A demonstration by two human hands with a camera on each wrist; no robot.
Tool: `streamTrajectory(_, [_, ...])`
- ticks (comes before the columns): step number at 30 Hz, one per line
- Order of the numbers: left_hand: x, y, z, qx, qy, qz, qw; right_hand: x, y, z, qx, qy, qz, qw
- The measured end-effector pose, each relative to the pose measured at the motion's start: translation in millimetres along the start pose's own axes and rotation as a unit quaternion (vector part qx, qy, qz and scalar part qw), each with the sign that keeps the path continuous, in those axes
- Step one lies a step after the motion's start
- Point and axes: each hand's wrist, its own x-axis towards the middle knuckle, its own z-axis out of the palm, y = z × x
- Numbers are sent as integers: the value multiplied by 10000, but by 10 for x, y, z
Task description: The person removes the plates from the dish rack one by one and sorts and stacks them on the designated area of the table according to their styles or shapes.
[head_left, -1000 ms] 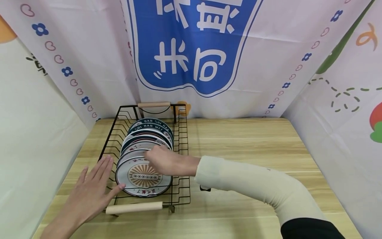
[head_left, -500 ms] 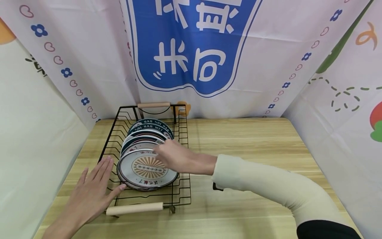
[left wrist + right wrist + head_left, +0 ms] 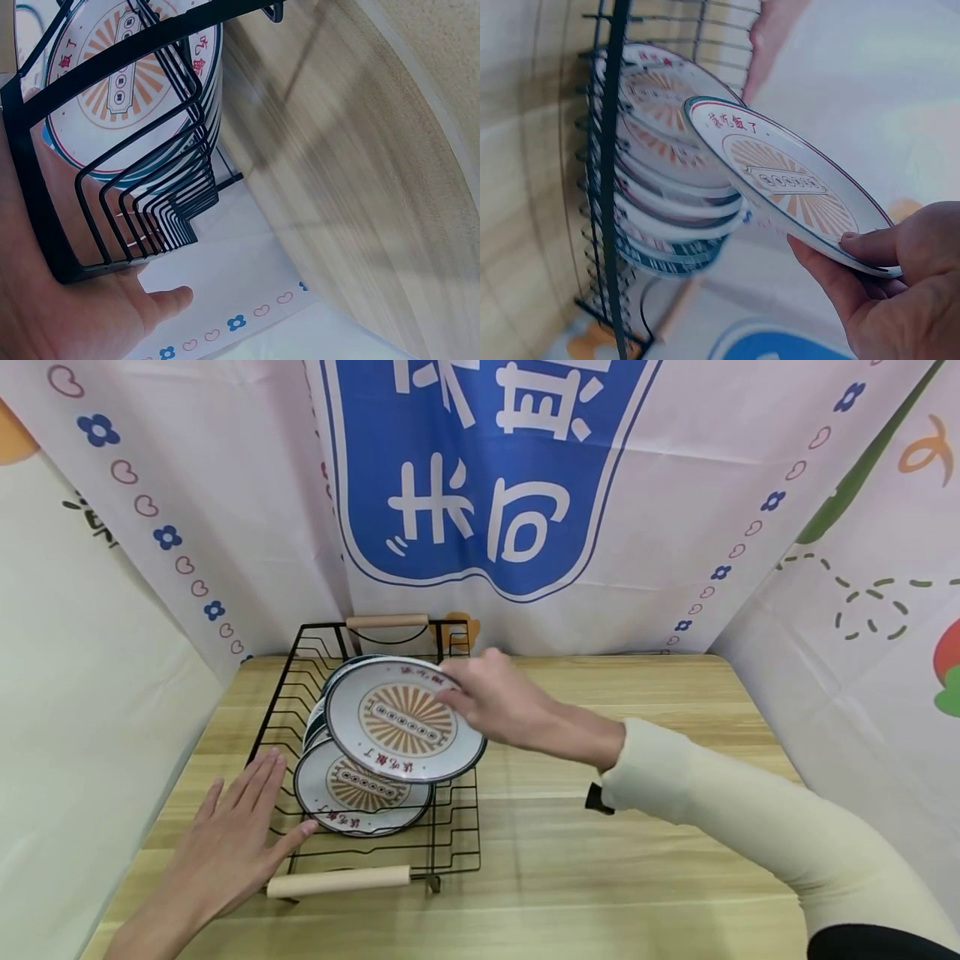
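My right hand [image 3: 510, 702] pinches the right rim of a round white plate [image 3: 405, 718] with a dark edge and an orange sunburst, thumb on its face. The plate is tilted, raised over the black wire dish rack [image 3: 275, 695]. In the right wrist view, thumb and fingers [image 3: 829, 277] clasp its edge, apart from the racked plates. Several plates stand in a row in the rack; the nearest plate [image 3: 367, 793] bears the same sunburst. My left hand [image 3: 228, 835] lies with straight fingers against the rack's near left side, its thumb toward the front plate.
The rack has wooden handles at its near end [image 3: 339, 882] and far end [image 3: 386, 622]. It stands on the left of a wooden table [image 3: 600, 868]. A printed cloth [image 3: 660, 527] hangs behind, with white cloth walls on both sides.
My right hand has lifted the front plate up out of the row, moving it away from me and to the right. Another sunburst plate now shows at the front. My left hand stays put.
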Motion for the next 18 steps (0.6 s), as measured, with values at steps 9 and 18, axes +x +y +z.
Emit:
streamTrajectory(9, [2,11,-14,-83,-118,-98,9998,-65,167,-523,175,581,938,9937])
streamTrajectory(18, [-8,7,1,-90,-55,-84,9999,-110,575,-886,70,1166,1900,9748])
